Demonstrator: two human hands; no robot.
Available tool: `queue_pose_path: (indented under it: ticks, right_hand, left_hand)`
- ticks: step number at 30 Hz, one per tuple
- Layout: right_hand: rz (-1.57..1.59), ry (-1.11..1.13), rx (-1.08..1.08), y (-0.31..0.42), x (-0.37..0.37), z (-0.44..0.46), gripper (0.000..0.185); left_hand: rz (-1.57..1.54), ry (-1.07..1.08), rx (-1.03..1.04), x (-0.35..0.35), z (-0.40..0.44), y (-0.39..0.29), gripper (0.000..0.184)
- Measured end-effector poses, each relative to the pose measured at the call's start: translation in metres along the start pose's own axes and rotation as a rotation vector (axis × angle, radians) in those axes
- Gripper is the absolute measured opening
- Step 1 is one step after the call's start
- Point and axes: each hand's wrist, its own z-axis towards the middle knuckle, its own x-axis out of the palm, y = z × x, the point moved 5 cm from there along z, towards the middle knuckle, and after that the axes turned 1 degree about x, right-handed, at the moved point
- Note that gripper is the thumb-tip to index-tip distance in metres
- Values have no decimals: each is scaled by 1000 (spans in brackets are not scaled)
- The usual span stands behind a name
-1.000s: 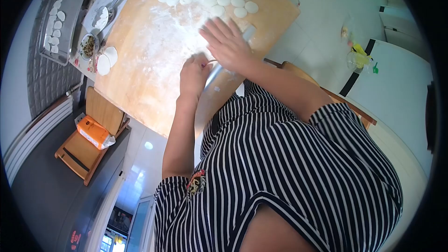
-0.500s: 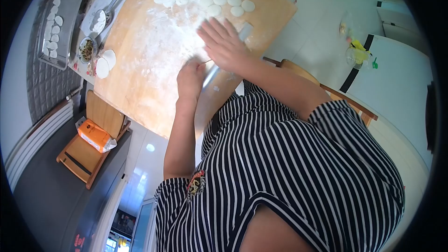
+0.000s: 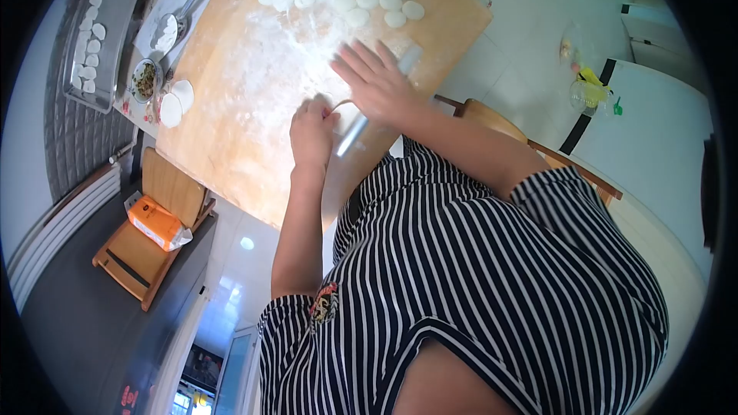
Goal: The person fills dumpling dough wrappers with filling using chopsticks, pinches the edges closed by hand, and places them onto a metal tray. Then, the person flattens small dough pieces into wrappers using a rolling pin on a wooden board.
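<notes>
My right hand lies flat with fingers stretched over a silvery rolling pin, palm on its middle. The pin slants across the floured wooden board, its near end pointing toward my body. Just left of it, my left hand is closed, thumb and fingers pinching the edge of a dough wrapper. Most of that wrapper is hidden by my hands and the pin. Beyond my fingers, several round pieces of dough are spread at the far side of the board.
On the left are two rolled wrappers, a bowl of filling, a flour scoop and a metal tray with rows of dumplings. A chair holding an orange package stands at lower left, another chair at right.
The rolling pin has shifted slightly right under my right hand, and more of its near end shows. My left hand keeps its pinch on the wrapper's edge.
</notes>
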Motion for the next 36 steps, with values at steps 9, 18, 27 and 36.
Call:
queue_pose_path:
  ticks: [9,18,27,36]
  right_hand:
    - [-105,112,-71,9,3,23,61]
    - [-16,65,-55,-10,-7,-44,51]
    - [-32,19,17,9,8,20,58]
    - [-28,-25,-90,10,-9,11,45]
  left_hand:
    - [-190,99,-195,-7,-5,1,27]
    - [-309,37,-383,-8,-25,28,26]
    - [63,-69,-24,-13,-5,15,28]
    - [-330,181,-436,-7,-27,28,28]
